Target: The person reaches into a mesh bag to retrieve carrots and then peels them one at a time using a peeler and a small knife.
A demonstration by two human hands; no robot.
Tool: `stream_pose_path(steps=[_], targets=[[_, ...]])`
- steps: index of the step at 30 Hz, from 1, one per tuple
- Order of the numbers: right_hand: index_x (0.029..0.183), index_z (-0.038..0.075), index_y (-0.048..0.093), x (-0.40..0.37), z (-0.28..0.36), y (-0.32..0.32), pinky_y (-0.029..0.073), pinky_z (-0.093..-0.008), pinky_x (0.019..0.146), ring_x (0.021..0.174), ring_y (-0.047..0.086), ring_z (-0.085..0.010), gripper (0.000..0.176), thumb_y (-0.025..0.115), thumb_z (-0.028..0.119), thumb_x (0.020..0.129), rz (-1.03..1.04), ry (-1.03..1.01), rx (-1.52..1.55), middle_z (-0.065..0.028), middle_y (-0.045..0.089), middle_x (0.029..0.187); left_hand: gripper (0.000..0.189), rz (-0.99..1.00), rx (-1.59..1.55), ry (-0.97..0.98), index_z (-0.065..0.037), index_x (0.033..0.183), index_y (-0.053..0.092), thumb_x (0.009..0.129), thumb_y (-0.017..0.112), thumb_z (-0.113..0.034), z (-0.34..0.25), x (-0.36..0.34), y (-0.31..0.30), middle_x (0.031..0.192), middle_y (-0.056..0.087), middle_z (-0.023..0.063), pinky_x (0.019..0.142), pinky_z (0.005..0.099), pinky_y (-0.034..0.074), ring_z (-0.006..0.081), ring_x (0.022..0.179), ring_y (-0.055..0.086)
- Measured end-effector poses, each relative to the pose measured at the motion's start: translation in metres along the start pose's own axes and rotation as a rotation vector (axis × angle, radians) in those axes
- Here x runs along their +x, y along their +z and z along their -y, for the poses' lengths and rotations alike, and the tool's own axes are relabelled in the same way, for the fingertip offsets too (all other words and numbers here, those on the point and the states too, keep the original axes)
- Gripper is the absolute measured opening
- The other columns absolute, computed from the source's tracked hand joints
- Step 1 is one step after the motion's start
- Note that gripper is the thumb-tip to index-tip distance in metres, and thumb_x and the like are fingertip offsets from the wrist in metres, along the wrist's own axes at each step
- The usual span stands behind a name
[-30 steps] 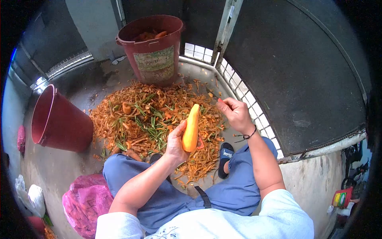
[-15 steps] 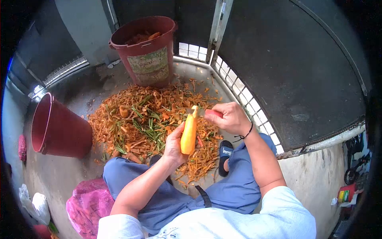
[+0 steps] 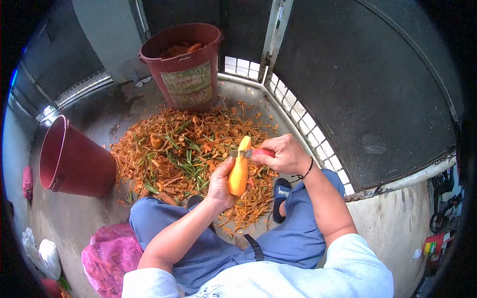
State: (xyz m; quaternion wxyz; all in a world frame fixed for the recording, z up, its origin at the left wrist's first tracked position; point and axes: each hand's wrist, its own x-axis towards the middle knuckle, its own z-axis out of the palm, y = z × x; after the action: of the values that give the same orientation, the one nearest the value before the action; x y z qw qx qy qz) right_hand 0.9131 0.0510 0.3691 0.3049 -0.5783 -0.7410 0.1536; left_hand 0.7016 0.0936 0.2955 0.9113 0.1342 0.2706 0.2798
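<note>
My left hand (image 3: 220, 185) grips a peeled orange carrot (image 3: 239, 168) upright, over the floor between my knees. In my right hand (image 3: 281, 154) is a red-handled peeler (image 3: 251, 152), its blade laid across the carrot near the top. Below both hands spreads a heap of carrot peelings and green tops (image 3: 184, 151) on the concrete floor.
A red bucket (image 3: 185, 62) with carrots inside stands at the back beside a metal grille (image 3: 298, 119). A second red bucket (image 3: 69, 159) lies tilted at left. A pink mesh sack (image 3: 107, 258) sits by my left knee, with white bags (image 3: 42, 251) at far left.
My right hand came from beside the carrot onto it with the peeler, and the blade has slid a little down from the tip. The carrot stays in my left hand.
</note>
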Motion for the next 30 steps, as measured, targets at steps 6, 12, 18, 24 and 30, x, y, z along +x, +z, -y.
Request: stream_pose_path(steps=[6,12,18,24,30], targets=[[0.077,0.004,0.071,0.004,-0.01,-0.015,0.049,-0.041,0.056,0.061,0.064,-0.0328,0.039,0.075,0.042,0.087,-0.216,0.223,-0.147,-0.0165,0.065,0.067,0.035,0.051,0.047,0.021,-0.008,0.121,0.057,0.101,0.057,-0.036,0.001,-0.001,0.0,0.098,0.065,0.0075,0.067,0.0391,0.059,0.0212,0.079,0.066],[0.077,0.003,0.071,0.0,-0.001,-0.004,0.048,-0.0396,0.055,0.057,0.063,-0.0313,0.039,0.078,0.039,0.086,0.015,0.136,0.049,-0.0165,0.065,0.066,0.035,0.021,0.027,0.061,-0.006,0.124,0.057,0.101,0.057,-0.032,0.003,0.003,0.0,0.1,0.064,0.0081,0.067,0.0373,0.059,0.0203,0.079,0.066],[0.076,0.001,0.068,0.001,-0.01,-0.011,0.047,-0.039,0.054,0.055,0.062,-0.0258,0.042,0.072,0.04,0.092,-0.247,0.263,-0.167,-0.0154,0.062,0.062,0.04,0.092,0.085,0.112,-0.003,0.128,0.056,0.1,0.058,-0.032,0.002,-0.001,0.005,0.099,0.064,0.0077,0.066,0.0366,0.059,0.0196,0.078,0.065],[0.084,0.003,0.068,0.005,-0.041,0.008,0.042,-0.0328,0.057,0.061,0.053,-0.0138,0.047,0.065,0.048,0.097,-0.433,0.376,0.302,-0.01,0.061,0.068,0.049,0.023,0.189,0.252,0.0,0.132,0.059,0.092,0.073,-0.025,0.004,0.008,-0.009,0.112,0.067,0.005,0.082,0.0274,0.054,0.0121,0.095,0.064],[0.097,0.001,0.068,-0.008,-0.064,-0.004,0.052,-0.0469,0.08,0.085,0.068,-0.0381,0.045,0.072,0.045,0.088,0.26,0.72,-0.434,-0.0196,0.069,0.086,0.051,0.073,0.593,0.482,0.001,0.128,0.063,0.082,0.083,-0.011,0.003,0.004,-0.01,0.11,0.068,0.002,0.086,0.0269,0.051,0.0094,0.095,0.061]])
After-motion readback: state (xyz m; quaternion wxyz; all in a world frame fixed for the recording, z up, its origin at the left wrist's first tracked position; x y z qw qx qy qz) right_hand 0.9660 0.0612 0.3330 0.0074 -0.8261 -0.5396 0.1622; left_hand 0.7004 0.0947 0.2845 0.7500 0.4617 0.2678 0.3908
